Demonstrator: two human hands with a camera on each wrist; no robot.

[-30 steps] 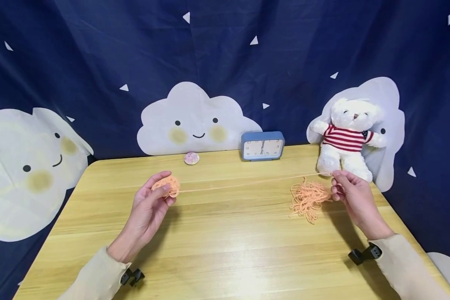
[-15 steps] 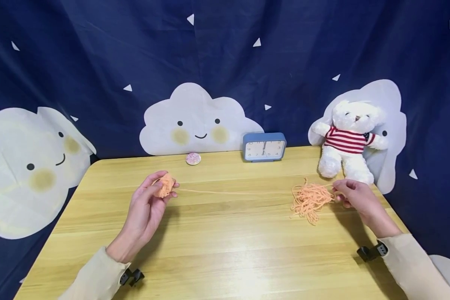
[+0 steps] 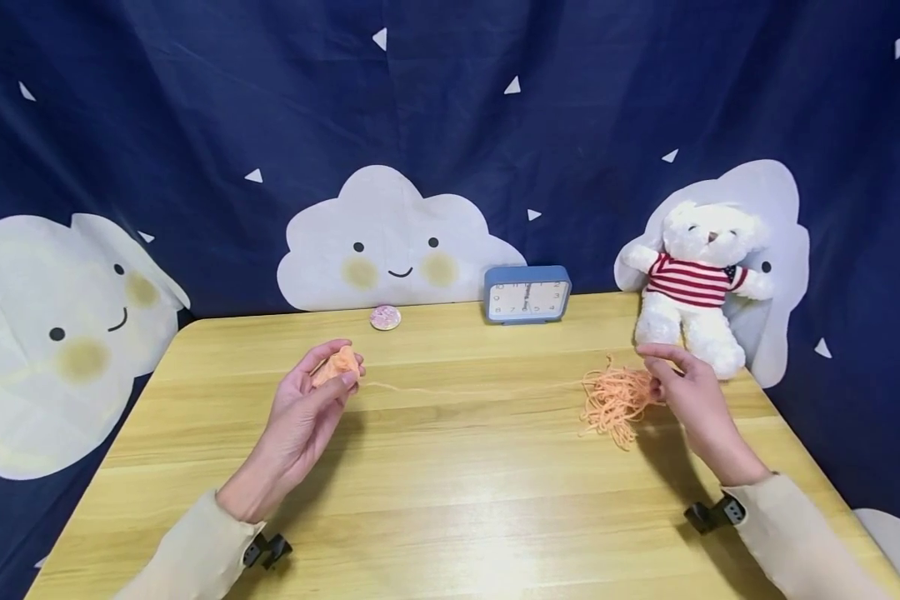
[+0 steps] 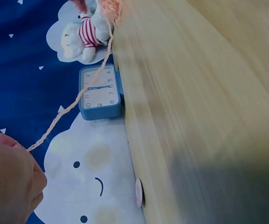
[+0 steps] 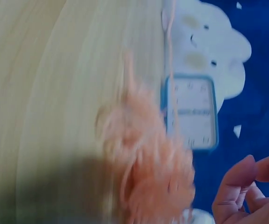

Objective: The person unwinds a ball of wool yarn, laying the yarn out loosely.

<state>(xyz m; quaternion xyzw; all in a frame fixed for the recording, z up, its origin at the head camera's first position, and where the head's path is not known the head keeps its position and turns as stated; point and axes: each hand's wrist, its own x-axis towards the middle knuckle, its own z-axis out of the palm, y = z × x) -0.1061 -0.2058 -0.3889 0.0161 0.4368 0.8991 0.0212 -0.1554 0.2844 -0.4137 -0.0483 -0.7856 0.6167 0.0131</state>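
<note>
My left hand (image 3: 311, 412) holds a small wound ball of peach-orange yarn (image 3: 337, 367) between thumb and fingers. From the ball a single strand (image 3: 435, 390) runs loosely across to a tangled heap of the same yarn (image 3: 617, 407) at the right. Beside that heap is my right hand (image 3: 701, 412), palm turned toward it and fingers loosely bent. In the right wrist view, its index finger and thumb (image 5: 239, 179) come near each other and no yarn shows between them. The heap looks blurred there. The left wrist view shows the strand (image 4: 64, 112) leaving the left hand (image 4: 10, 182).
At the back of the wooden table (image 3: 450, 500) stands a blue square clock (image 3: 527, 296). A white teddy bear (image 3: 701, 283) in a striped sweater sits behind the right hand. A round pink disc (image 3: 385, 317) lies at the back edge, before a navy cloud-print curtain (image 3: 450, 100).
The strand, earlier taut up to my right fingers, has dropped slack and lower. The right hand has moved slightly left and its index finger lifted. The left hand has turned the ball.
</note>
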